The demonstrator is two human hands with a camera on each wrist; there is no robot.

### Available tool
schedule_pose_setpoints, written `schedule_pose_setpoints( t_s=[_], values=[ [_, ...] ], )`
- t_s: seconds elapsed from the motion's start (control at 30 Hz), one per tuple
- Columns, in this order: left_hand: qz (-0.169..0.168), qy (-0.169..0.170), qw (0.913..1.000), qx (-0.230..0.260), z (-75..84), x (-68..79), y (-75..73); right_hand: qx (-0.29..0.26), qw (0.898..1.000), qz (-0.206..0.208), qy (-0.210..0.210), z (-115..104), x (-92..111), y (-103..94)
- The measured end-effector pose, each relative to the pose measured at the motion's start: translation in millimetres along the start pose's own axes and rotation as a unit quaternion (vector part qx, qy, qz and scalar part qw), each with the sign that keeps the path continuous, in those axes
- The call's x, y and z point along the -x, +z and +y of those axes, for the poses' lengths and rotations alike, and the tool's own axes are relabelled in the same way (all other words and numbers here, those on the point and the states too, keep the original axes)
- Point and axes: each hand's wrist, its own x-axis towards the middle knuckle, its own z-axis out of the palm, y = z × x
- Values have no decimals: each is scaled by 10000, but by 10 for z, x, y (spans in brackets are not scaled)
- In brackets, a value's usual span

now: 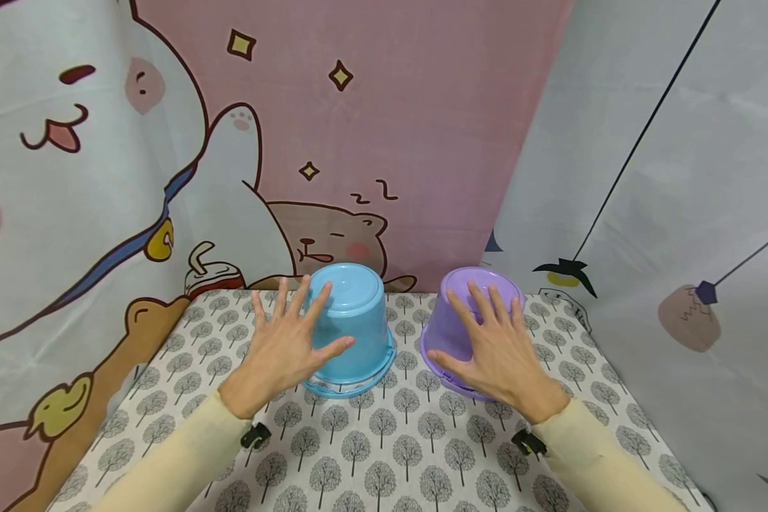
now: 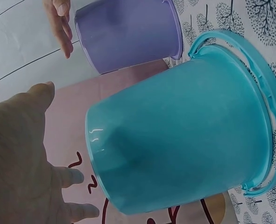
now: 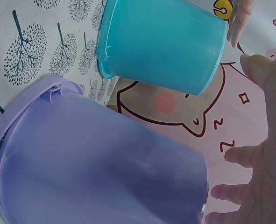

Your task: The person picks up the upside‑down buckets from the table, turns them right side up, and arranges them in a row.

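Observation:
A light blue bucket (image 1: 350,348) stands upside down on the table, its handle lying around the rim at the bottom. To its right is a purple bucket (image 1: 444,334), also upside down with its handle low at the front. My left hand (image 1: 288,348), fingers spread, hovers by the blue bucket's upper left side; the left wrist view shows a gap between the fingers and the blue bucket (image 2: 180,135). Above the purple bucket my right hand (image 1: 496,348) spreads its fingers. In the right wrist view those fingers are near the base of the purple bucket (image 3: 100,163), holding nothing.
A cloth (image 1: 380,448) printed with grey trees covers the table. Behind it hangs a pink and white cartoon curtain (image 1: 422,142), close past the buckets. Another pale curtain (image 1: 665,213) runs along the right side. A narrow strip of cloth separates the two buckets.

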Motion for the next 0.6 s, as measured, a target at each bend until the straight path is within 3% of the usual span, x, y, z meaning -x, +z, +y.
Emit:
schedule_pose_setpoints(
  t_s=[0.27, 0.6],
  values=[
    [120, -11, 9998, 156, -67, 39, 35, -344, 9978, 434, -367, -69, -26, 58],
    [165, -143, 9989, 411, -302, 109, 157, -536, 9900, 833, -1007, -210, -54, 216]
  ],
)
